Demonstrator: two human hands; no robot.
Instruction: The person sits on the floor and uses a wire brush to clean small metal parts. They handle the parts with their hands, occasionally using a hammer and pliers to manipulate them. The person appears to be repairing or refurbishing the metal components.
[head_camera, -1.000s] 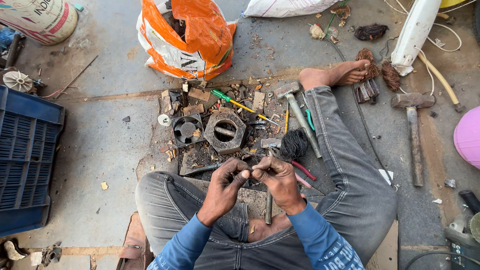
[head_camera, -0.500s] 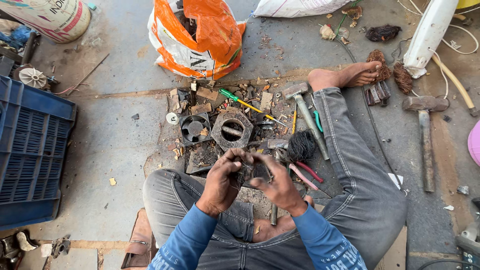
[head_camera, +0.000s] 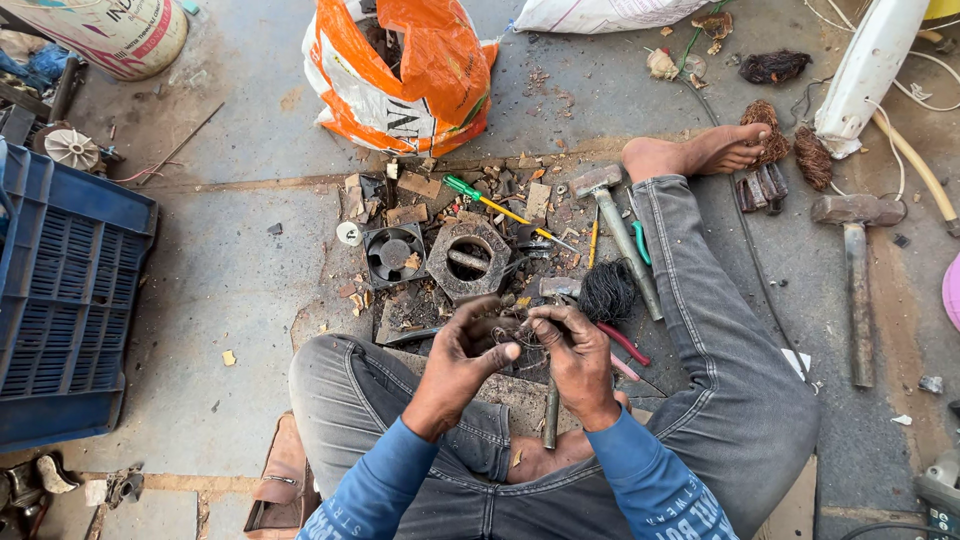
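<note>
Both of your hands meet above your lap, fingers curled onto a small tangle of thin dark wire (head_camera: 520, 338) held between them. Your left hand (head_camera: 462, 352) pinches it from the left with thumb and fingertips bent in; your right hand (head_camera: 572, 352) grips it from the right, knuckles up. The tangle itself is too small and shadowed to make out further.

Just beyond your fingers, on the concrete floor (head_camera: 230, 270), lie a square grey metal housing with a round opening (head_camera: 468, 258) and, touching its left side, a small black square fan (head_camera: 394, 254). A ball of black wire (head_camera: 607, 291) sits just right of your hands, beside a steel-headed hammer (head_camera: 618, 228). A green-handled screwdriver (head_camera: 492, 209) lies among the scrap behind the housing. Farther off stand an orange plastic sack (head_camera: 410, 70) and, at your left, a blue plastic crate (head_camera: 62, 300).
</note>
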